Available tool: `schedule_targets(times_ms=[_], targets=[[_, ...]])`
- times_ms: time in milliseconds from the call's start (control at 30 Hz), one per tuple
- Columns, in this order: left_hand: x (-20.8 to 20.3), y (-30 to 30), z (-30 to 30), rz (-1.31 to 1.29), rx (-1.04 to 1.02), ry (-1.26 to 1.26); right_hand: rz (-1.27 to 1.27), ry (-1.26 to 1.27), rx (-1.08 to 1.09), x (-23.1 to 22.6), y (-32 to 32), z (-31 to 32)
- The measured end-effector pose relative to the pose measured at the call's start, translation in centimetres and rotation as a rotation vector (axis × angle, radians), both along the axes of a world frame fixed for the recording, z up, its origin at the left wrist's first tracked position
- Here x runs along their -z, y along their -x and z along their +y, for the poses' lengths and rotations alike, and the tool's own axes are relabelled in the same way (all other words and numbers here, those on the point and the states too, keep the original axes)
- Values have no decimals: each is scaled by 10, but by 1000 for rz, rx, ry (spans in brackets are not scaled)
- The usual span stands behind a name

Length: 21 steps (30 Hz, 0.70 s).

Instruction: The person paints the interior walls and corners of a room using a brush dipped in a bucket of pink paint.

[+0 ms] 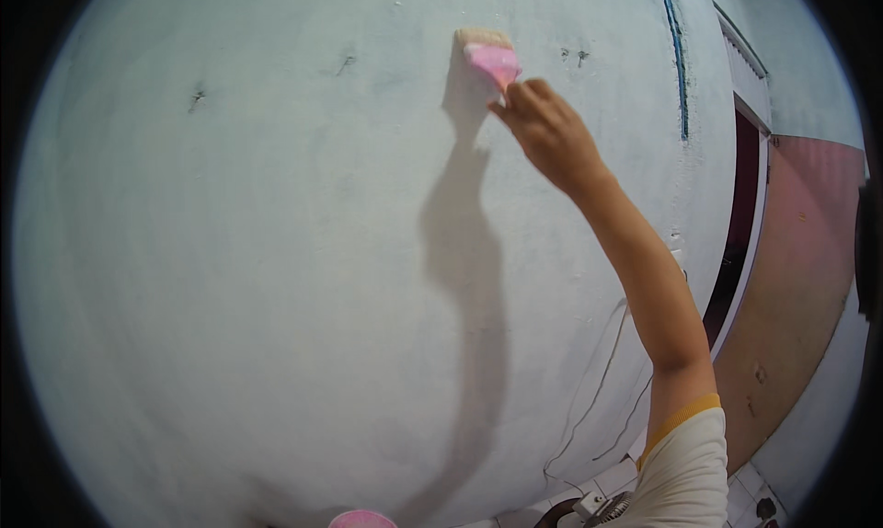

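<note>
My right hand (549,128) is raised high, its fingers closed round the handle of a wide paintbrush (494,61). The brush has a pink body smeared with white and pale bristles. Its bristle end is at the upper part of a whitish wall (322,215), tilted up and to the left. My right arm stretches up from the lower right in a white sleeve with a yellow cuff. The arm's shadow falls down the wall. At the bottom edge, only the rim of a pink bucket (363,519) shows. My left hand is not in view.
A blue conduit (676,59) runs down a groove in the wall at upper right. Thin cables (589,408) hang low, beside a white socket box (590,505) near my sleeve. Further right are a dark doorway (739,215) and a pink-brown panel (796,270). Tiled floor (750,496) shows below.
</note>
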<state>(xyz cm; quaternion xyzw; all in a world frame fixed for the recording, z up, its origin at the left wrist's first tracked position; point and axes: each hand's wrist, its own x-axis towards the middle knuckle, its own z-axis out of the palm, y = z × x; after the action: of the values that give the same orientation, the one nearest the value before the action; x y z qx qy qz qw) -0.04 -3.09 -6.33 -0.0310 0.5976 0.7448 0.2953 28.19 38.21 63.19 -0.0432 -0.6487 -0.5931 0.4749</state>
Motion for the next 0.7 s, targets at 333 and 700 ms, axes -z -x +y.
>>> schedule_targets(times_ms=[333, 700], targets=[[0, 11, 6, 4, 37, 97, -149, 211, -16, 92, -24, -32], [-4, 1, 8, 61, 39, -3, 208, 82, -78, 45, -54, -32]])
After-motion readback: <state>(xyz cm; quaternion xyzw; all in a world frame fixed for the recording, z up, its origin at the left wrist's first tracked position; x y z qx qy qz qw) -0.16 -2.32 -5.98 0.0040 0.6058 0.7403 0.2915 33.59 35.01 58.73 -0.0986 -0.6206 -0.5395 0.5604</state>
